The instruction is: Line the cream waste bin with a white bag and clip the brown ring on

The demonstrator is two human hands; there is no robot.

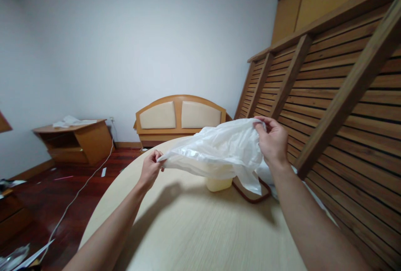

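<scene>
A white translucent plastic bag point(216, 148) is stretched sideways in the air above the round table point(200, 229). My left hand point(152, 165) pinches its narrow left end. At the upper right corner, my right hand point(272, 139) grips the bag between thumb and fingers, and a loose flap hangs down below it. Behind and under the bag, a pale yellow container point(219, 184) stands on the table, its upper part covered from view. A brown-rimmed item point(252, 199), perhaps a tray or lid, lies just right of it, partly hidden by the flap.
Whitish material point(266, 175) sits behind my right forearm. A wooden slatted panel point(332, 108) leans along the right side. Beyond the table are a padded headboard point(180, 132) and, at left, a low cabinet point(94, 141). A white cable point(84, 187) runs across the dark floor.
</scene>
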